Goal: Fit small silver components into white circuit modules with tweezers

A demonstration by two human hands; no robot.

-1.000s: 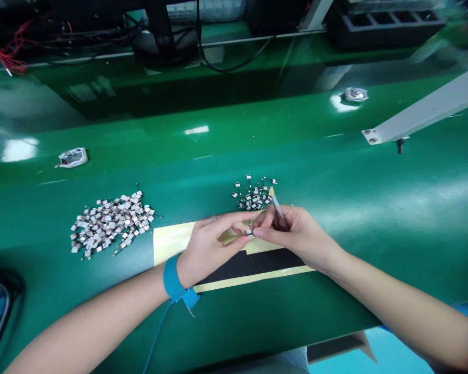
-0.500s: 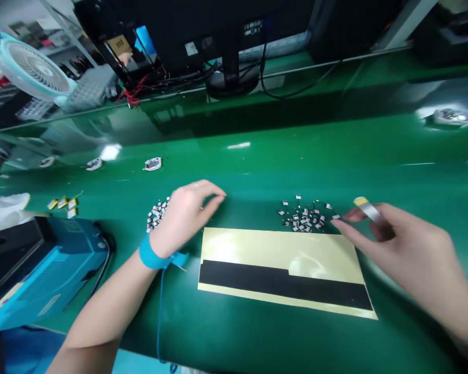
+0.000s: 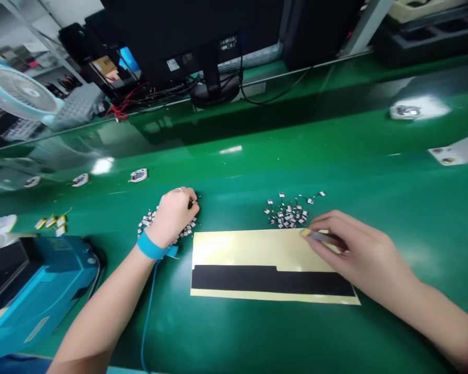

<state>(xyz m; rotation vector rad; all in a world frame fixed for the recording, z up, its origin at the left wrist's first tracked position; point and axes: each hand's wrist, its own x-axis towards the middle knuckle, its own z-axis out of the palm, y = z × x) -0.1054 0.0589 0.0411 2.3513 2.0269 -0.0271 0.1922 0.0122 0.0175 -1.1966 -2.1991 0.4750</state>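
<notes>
My left hand [image 3: 173, 215], with a blue wrist strap [image 3: 151, 246] on it, is over the left pile of small black-and-white parts with short leads [image 3: 187, 228]. Its thumb and fingers are curled together; what they hold, if anything, is too small to make out. My right hand [image 3: 351, 249] is closed around a slim grey metal tool with a yellow end [image 3: 323, 237]. That end points left, over the upper right edge of a yellow sheet [image 3: 234, 246] bearing a black strip [image 3: 234, 279]. A second pile of small parts [image 3: 288, 215] lies just beyond the sheet.
A blue machine [image 3: 62, 291] stands at the left, near several yellow parts [image 3: 51, 222]. White-cased devices [image 3: 139, 175] lie farther back, with another [image 3: 405, 112] at the right. A monitor stand [image 3: 214, 88] and cables are at the rear. The strap's blue cord [image 3: 150, 306] hangs toward me.
My left hand has drawn back onto the left pile, fingers curling in. My right hand has turned the tool's yellow end leftward, over the sheet. The view has shifted somewhat.
</notes>
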